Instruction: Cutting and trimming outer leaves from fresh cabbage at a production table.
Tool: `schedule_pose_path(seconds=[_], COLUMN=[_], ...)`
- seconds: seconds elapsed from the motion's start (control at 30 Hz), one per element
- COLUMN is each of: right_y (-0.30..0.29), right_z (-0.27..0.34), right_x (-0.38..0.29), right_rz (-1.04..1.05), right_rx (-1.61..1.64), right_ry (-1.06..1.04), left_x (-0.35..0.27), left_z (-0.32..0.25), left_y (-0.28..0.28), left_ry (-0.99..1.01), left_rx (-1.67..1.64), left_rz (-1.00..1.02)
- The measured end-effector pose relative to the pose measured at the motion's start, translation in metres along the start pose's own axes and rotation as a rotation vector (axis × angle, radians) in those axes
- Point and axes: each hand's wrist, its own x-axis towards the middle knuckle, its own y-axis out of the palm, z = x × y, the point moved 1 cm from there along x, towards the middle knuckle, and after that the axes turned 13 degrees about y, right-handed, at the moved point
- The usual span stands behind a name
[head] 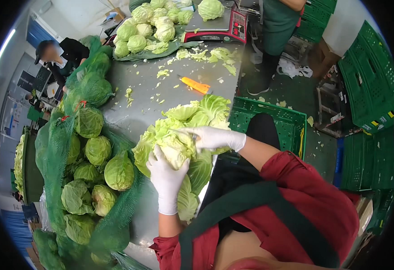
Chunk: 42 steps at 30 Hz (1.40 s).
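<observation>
A partly peeled cabbage head lies among loose outer leaves at the metal table's near edge. My left hand, in a white glove, grips its lower left side with spread fingers. At its right side is my gloved right hand, fingers pointing left over the cabbage; a small part of something metallic shows near the fingertips, and what it is I cannot tell. An orange-handled knife lies on the table beyond the leaves. More leaves lie beneath and beside my hands.
Green mesh sacks with cabbages line the left side. Pale trimmed cabbages are piled at the far end, beside a red scale bearing one cabbage. A green crate stands right of the table. Two people stand farther off.
</observation>
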Motion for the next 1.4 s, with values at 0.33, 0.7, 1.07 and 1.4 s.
schedule_pose_path(seconds=[0.33, 0.7, 1.07, 1.4], right_y=[-0.013, 0.045, 0.063, 0.002], right_z=[-0.031, 0.033, 0.039, -0.008], right_x=[0.031, 0.048, 0.025, 0.088], right_rz=[-0.417, -0.424, -0.429, -0.303], right_rx=[0.286, -0.230, -0.491, -0.015], right_ry=[-0.029, -0.179, -0.461, -0.170], left_x=[-0.053, -0.061, -0.045, -0.050], left_z=[0.060, 0.081, 0.052, 0.058], left_y=[0.013, 0.011, -0.003, 0.006], left_ry=[0.002, 0.005, 0.128, 0.044], left_rx=[-0.646, -0.762, -0.450, -0.549], left_rz=[-0.150, -0.023, 0.143, -0.040])
